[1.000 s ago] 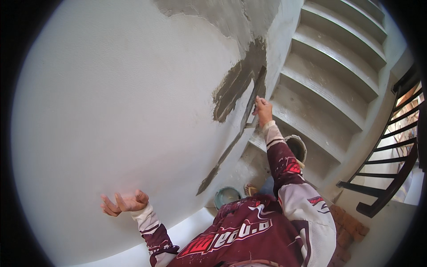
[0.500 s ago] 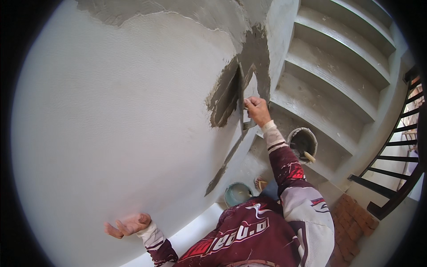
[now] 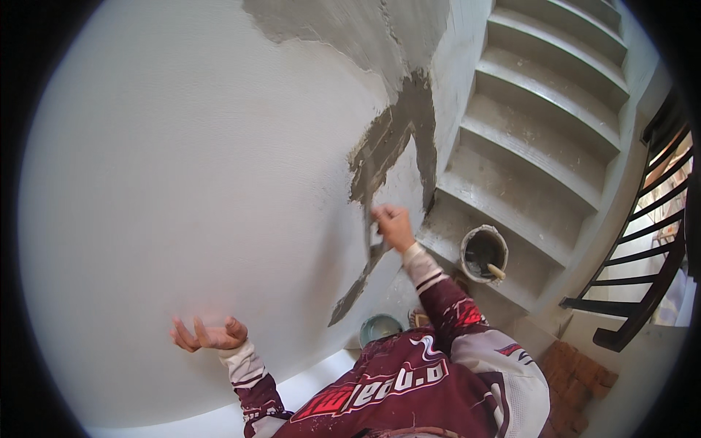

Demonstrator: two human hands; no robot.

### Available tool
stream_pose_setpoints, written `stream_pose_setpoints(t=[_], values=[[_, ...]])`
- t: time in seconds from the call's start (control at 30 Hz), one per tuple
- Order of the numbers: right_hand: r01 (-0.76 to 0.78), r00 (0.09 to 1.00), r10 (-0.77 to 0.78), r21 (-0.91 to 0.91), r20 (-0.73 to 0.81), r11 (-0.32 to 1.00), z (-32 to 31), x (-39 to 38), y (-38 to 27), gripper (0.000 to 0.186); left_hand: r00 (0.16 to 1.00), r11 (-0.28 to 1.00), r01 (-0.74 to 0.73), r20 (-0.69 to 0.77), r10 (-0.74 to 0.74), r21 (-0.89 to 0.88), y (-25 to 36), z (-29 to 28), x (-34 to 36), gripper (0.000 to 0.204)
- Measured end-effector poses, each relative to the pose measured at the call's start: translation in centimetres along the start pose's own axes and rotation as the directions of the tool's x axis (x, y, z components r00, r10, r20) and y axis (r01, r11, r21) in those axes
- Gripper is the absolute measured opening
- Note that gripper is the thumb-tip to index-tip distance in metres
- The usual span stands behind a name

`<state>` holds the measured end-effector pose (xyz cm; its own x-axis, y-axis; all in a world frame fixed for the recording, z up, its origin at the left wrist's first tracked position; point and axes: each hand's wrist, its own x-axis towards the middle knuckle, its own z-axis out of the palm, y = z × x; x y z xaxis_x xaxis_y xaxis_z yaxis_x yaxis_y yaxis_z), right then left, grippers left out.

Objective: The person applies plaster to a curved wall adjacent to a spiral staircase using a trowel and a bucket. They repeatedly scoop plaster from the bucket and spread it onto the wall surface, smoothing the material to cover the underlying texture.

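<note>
My right hand (image 3: 393, 228) grips a steel trowel (image 3: 376, 244), partly blurred and hidden by the fingers, against the white wall (image 3: 182, 168). Its blade lies over the lower left part of a forked patch of wet dark grey plaster (image 3: 409, 106), just above a thin grey streak running down to the left. A paler grey plastered area (image 3: 321, 22) spreads above the patch. My left hand (image 3: 208, 336) is at the lower left with fingers apart and curled, holding nothing, near the wall; whether it touches the wall I cannot tell.
Pale curved stairs (image 3: 540, 131) rise on the right, with a bucket of grey mix (image 3: 482, 255) and a wooden handle in it on a lower step. A dark railing (image 3: 613, 306) lines the far right. Below are a teal bucket (image 3: 380, 327), a sandalled foot and stacked red bricks (image 3: 577, 383).
My right hand and the trowel have moved down and left along the plaster, uncovering more of the bucket on the step. My left hand stays open at the lower left.
</note>
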<state>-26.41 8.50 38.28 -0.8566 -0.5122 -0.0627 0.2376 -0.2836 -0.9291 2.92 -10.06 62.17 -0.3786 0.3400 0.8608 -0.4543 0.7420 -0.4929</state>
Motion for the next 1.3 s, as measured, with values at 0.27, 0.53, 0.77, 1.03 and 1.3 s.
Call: stream_pose_setpoints(t=[0.27,0.53,0.77,1.03,1.3], values=[[0.203,0.969,-0.214,-0.097,-0.124,0.974,-10.1,14.6,-9.0,0.031,0.993,0.986,0.119,-0.037,-0.115,0.114,-2.3,-1.5,-2.3,0.051],[0.227,0.973,-0.228,-0.247,0.023,0.942,-8.3,14.9,-7.1,0.032,0.996,0.981,0.062,0.048,-0.072,0.182,-2.1,-0.7,-2.9,0.059],[0.244,0.967,-0.203,-0.326,0.156,0.913,0.5,3.5,-2.5,0.027,0.998,0.977,0.052,0.014,-0.056,0.209,-2.1,-0.4,-2.4,0.058],[0.089,0.979,-0.056,-0.165,0.198,0.982,2.4,-2.2,1.2,0.029,0.997,0.977,0.078,0.014,-0.082,0.201,-2.3,-0.5,-3.3,0.059],[-0.154,0.984,0.165,0.754,0.061,0.639,-6.6,3.8,-9.4,0.045,0.997,0.971,0.081,-0.014,-0.080,0.226,-2.7,-0.7,-3.3,0.057]])
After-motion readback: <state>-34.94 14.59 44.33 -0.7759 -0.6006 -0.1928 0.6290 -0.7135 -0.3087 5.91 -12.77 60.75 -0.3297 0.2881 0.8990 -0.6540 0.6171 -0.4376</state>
